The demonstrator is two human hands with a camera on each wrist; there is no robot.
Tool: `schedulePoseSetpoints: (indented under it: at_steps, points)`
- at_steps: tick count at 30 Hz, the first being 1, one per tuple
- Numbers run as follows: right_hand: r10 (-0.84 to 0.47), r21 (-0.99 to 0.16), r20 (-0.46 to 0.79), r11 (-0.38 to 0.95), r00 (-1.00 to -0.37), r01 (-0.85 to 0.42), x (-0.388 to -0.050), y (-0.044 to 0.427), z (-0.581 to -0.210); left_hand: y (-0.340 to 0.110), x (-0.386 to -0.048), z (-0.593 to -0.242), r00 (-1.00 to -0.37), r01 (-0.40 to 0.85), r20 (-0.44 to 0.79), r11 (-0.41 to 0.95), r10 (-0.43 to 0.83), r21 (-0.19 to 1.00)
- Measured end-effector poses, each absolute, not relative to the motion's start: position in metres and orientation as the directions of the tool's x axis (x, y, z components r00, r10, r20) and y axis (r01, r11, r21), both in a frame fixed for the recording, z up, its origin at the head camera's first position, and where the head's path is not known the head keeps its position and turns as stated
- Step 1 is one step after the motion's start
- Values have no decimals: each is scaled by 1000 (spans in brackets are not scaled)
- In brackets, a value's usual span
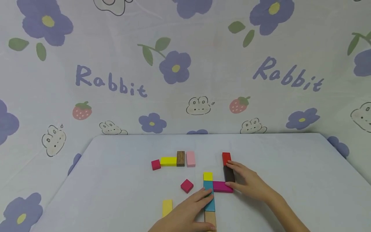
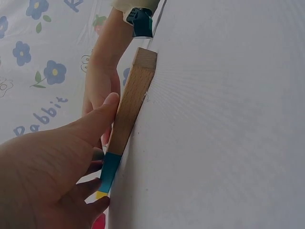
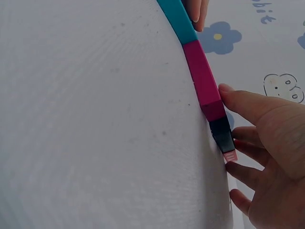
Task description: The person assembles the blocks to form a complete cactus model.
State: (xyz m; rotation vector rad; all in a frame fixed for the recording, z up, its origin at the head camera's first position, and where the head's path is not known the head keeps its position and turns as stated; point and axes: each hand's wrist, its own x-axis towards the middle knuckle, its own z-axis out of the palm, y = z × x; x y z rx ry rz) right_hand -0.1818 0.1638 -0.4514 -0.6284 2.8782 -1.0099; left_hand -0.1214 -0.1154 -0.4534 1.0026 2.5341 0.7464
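Observation:
In the head view, a yellow cube (image 1: pixel 207 176), a blue block (image 1: pixel 210 205) and a light wooden block (image 1: pixel 210 217) form an upright line. A magenta block (image 1: pixel 221 187) extends rightward from the blue one. Above its right end lie a black block (image 1: pixel 229 174) and a red block (image 1: pixel 226 157), end to end. My left hand (image 1: pixel 186 211) touches the line from the left, fingertips over the blue block, thumb on the wooden one. With fingers spread, my right hand (image 1: pixel 253 184) touches the red block by fingertip and the magenta block's right end by thumb.
A crimson cube (image 1: pixel 186 186) lies left of the blue block, with a pale yellow block (image 1: pixel 167 207) nearer the front. Further back sit another crimson cube (image 1: pixel 156 164), a yellow block (image 1: pixel 168 161), a dark brown wooden block (image 1: pixel 180 158) and a pink block (image 1: pixel 190 159).

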Motion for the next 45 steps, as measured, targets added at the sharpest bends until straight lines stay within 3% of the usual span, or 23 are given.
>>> schedulePoseSetpoints:
  at_steps: [10,16,27,45]
  points:
    - [-382,-603,108,709,-918,-366,-182,164,-451,-120,-122,-440,-770,488,-78,663,634,568]
    - [-367,-614,63,719,-928,-326,-182,162,-451,-140,-123,-424,-852,356,-76,679,518,642]
    - [-370,-612,45,724,-928,-319,-182,161,-448,-201,-121,-426,-908,361,122,599,402,715]
    - [-367,-628,42,714,-929,-310,-181,161,-445,-226,-109,-451,-915,150,-120,599,386,786]
